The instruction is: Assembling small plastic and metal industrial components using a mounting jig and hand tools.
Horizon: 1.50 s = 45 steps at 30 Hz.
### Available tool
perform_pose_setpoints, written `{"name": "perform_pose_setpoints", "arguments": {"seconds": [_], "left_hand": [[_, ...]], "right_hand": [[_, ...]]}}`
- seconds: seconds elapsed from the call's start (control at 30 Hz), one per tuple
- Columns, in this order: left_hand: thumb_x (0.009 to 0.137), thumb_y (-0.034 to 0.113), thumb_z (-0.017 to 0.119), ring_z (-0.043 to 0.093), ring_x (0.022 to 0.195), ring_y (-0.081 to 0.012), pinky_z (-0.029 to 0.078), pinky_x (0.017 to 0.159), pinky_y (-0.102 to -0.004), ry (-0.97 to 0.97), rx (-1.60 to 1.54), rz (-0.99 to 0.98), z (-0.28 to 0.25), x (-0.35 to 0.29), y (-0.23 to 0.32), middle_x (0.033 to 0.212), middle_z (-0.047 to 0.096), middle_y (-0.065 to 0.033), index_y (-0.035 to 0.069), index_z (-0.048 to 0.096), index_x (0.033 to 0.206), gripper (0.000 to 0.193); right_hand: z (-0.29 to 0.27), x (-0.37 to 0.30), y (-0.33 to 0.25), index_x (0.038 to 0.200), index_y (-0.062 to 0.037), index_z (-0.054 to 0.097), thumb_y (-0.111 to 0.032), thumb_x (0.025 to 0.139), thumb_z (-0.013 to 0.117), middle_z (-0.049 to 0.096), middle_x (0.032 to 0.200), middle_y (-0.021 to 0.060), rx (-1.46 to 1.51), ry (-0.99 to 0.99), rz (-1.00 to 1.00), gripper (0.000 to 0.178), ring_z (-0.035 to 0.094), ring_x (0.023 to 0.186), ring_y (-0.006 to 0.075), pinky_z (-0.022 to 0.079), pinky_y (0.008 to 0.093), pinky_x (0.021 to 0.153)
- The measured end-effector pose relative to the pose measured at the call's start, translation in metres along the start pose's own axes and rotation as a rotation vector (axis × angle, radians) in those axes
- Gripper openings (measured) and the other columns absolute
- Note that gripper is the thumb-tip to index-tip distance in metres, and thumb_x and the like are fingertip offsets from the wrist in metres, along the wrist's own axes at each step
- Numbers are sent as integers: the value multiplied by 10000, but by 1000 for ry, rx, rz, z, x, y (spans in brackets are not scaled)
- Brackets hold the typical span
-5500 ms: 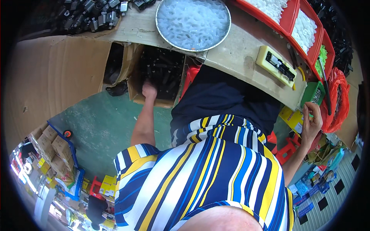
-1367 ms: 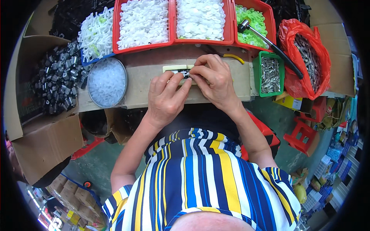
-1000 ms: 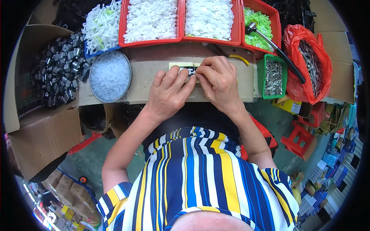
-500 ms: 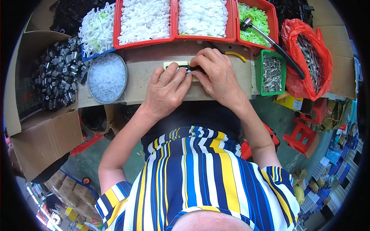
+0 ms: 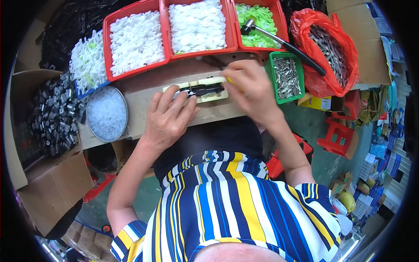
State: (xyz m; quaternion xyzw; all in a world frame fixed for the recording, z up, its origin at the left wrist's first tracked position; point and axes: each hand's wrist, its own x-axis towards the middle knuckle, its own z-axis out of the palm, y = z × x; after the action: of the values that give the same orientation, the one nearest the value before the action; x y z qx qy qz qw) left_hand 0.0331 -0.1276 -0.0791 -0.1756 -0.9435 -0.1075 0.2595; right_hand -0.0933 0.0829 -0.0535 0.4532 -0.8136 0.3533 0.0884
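Note:
On the cardboard-covered bench lies a long cream holder (image 5: 212,81) with a black narrow part (image 5: 206,91) in its slot. My left hand (image 5: 168,117) grips its left end, fingertips on top and beside a small whitish piece in the slot. My right hand (image 5: 255,91) is raised over the holder's right end, its fingers closed on a yellow-handled tool (image 5: 229,80). Only a bit of the yellow handle shows between the fingers; the kind of tool is hidden.
Red trays (image 5: 166,49) of white and green plastic pieces line the back. A round bowl (image 5: 127,114) of clear pieces stands left, beside black parts (image 5: 56,115). To the right are a green bin (image 5: 273,81) of metal pins, a hammer (image 5: 301,54) and a red bag (image 5: 353,52).
My right hand has left the holder and taken the yellow-handled tool from the bench. My left hand stays at the holder, whose black part now shows. The whole view has shifted and tilted.

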Motion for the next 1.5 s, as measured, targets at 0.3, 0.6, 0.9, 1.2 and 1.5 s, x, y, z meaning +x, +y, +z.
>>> {"name": "perform_pose_setpoints", "arguments": {"seconds": [0.3, 0.6, 0.9, 1.2, 1.5], "left_hand": [[799, 182, 745, 544, 1042, -311, 455, 847, -426, 45, -256, -31, 8, 106, -2, 989, 610, -94, 41, 673, 951, 220], [877, 332, 680, 478, 1193, -297, 367, 950, -471, -172, -13, 104, 73, 162, -6, 1141, 601, -126, 23, 703, 893, 311], [834, 200, 726, 504, 1158, -279, 382, 949, -421, -197, -78, 96, 75, 164, -6, 1064, 623, -101, 42, 674, 941, 199], [848, 149, 720, 543, 1052, -268, 415, 960, -409, -299, -163, 93, 76, 174, -7, 978, 651, -102, 29, 690, 976, 178], [776, -12, 723, 624, 973, -302, 537, 843, -380, -127, -375, 125, 73, 167, -13, 980, 693, -136, -24, 707, 944, 169]], "right_hand": [[-71, -48, 59, 1027, -5, 666, -79, 840, 710, 573, 940, 150, -355, 39, 379, 206, 586, 901, 342, 477, 435, 752], [-70, -54, 65, 954, -9, 676, -28, 805, 698, 594, 886, 130, -238, 85, 332, 152, 597, 852, 323, 484, 429, 724], [-73, -48, 70, 905, -15, 676, -32, 806, 694, 603, 852, 103, -238, 54, 361, 102, 611, 864, 303, 484, 425, 712], [-75, -42, 70, 866, -13, 655, -43, 817, 696, 617, 817, 109, -274, 106, 318, 71, 628, 794, 308, 475, 417, 662], [-76, -44, 65, 868, -18, 647, -46, 827, 696, 629, 825, 109, -184, 170, 357, 70, 639, 764, 302, 460, 395, 625]]}}
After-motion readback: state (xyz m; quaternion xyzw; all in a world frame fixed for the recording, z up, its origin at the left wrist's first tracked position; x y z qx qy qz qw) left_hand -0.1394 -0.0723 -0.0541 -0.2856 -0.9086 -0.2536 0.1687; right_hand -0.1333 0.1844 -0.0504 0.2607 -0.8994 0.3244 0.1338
